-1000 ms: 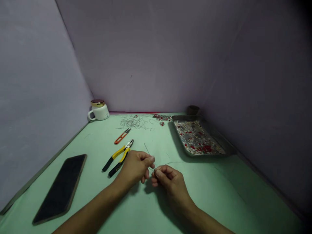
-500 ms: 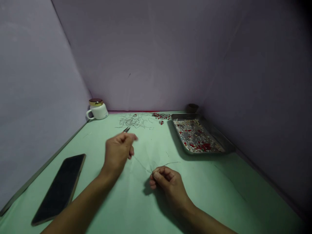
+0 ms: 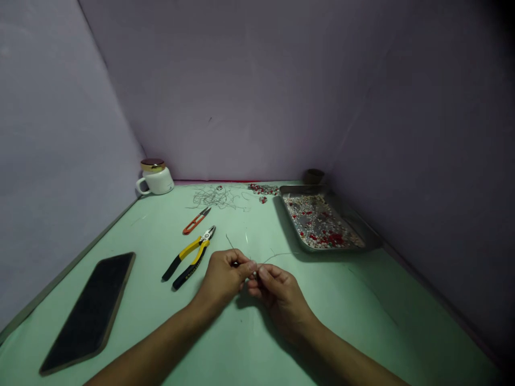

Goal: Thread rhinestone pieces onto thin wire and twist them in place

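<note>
My left hand (image 3: 228, 276) and my right hand (image 3: 281, 295) meet fingertip to fingertip above the green tabletop. Both are closed in a pinch on a thin wire (image 3: 277, 255). One wire end sticks up past my left fingers, and another runs off to the right beyond my right hand. Something small and pale, perhaps a bead, shows between the fingertips, mostly hidden by them. To the left of my left hand lie pliers (image 3: 193, 257) with yellow and black handles. Orange-handled thread snips (image 3: 197, 220) lie just beyond the pliers.
A metal tray (image 3: 302, 244) of red, white and clear beads stands at right, with a dark cup (image 3: 313, 176) behind it. Loose wire pieces (image 3: 217, 198) and red beaded pieces (image 3: 263, 190) lie at the back. A lidded white mug (image 3: 158, 181) and a phone (image 3: 90, 311) are at left.
My left hand has come down and right to join my right hand, pinching the wire close to it. The pliers and snips, hidden behind my left hand before, now show.
</note>
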`<state>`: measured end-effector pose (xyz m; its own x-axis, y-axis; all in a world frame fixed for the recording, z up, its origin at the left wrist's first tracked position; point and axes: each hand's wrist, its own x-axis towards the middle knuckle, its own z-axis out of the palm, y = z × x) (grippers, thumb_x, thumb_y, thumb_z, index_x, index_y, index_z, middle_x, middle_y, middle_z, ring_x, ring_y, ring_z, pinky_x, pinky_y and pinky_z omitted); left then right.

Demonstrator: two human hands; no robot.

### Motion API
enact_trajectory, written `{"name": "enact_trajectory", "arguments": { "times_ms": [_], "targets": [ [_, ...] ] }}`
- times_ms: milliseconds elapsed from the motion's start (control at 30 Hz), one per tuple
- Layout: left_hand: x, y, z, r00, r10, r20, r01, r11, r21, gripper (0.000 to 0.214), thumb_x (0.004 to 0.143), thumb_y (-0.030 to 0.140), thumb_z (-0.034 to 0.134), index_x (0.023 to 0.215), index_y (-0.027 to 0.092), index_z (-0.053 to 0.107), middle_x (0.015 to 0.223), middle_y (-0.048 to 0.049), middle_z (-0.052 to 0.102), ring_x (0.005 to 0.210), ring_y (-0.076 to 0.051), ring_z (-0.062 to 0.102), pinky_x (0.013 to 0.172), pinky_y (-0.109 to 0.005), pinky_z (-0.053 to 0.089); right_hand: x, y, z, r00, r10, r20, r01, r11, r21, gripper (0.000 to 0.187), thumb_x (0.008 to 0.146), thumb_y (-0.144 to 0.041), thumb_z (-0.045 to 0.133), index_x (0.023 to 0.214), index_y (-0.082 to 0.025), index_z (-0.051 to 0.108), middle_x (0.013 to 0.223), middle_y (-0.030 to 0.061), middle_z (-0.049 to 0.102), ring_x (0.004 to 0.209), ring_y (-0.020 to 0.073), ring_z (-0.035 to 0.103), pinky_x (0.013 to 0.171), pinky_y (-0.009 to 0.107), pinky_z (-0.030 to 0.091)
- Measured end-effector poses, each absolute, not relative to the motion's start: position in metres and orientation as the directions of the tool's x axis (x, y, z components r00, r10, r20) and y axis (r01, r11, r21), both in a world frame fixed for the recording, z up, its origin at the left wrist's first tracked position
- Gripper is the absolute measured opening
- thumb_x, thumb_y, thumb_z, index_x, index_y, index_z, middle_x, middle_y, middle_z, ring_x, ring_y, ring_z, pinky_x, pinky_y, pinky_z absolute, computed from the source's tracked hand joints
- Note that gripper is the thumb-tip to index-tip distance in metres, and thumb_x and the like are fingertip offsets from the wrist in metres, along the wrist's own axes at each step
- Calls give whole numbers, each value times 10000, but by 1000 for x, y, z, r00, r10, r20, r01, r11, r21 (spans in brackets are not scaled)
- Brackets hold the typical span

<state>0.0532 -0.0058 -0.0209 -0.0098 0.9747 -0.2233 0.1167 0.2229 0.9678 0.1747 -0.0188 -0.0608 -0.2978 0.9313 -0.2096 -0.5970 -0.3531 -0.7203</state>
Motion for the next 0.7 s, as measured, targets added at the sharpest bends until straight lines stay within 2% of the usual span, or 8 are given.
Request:
{"name": "enact_trajectory", "arguments": {
  "times_ms": [67, 233, 400, 500, 700],
  "targets": [
    [49, -4, -16, -30, 987, -159, 170, 162, 972, 123, 587, 212, 633, 513, 134, 572, 375, 53, 498, 348, -58, 394, 364, -176, 318, 176, -18, -60, -336, 919, -208, -618, -382, -688, 260, 608, -267, 756, 782, -97, 663, 689, 64, 687, 614, 118, 632, 621, 214, 500],
    [45, -3, -8, -65, 989, -133, 258, 146, 955, 85, 575, 169, 632, 498, 141, 609, 388, 41, 535, 368, -74, 434, 390, -191, 349, 176, -18, -58, -378, 889, -260, -625, -452, -636, 291, 520, -165, 794, 774, -102, 667, 688, 65, 698, 660, 136, 649, 662, 226, 508],
    [47, -6, -11, -48, 998, -35, 307, 48, 950, 77, 589, 156, 631, 514, 142, 622, 465, 11, 593, 468, -113, 532, 459, -207, 419, 174, -18, -58, -370, 878, -305, -636, -478, -605, 301, 532, -146, 788, 796, -111, 649, 662, 38, 685, 601, 110, 633, 608, 206, 513],
    [46, -7, -11, -14, 1000, -15, 320, 19, 947, 92, 610, 160, 619, 520, 138, 615, 463, 14, 585, 472, -111, 529, 461, -203, 419, 173, -19, -57, -379, 864, -331, -638, -503, -583, 294, 549, -157, 783, 804, -100, 646, 638, 31, 673, 577, 97, 625, 595, 193, 515],
    [44, -7, -13, 62, 998, -11, 300, -8, 954, 106, 637, 158, 584, 534, 137, 575, 463, 35, 553, 465, -90, 503, 460, -183, 402, 173, -21, -55, -405, 846, -348, -646, -534, -546, 215, 565, -182, 779, 703, -86, 644, 614, 34, 665, 587, 95, 627, 594, 178, 516]
  ]
}}
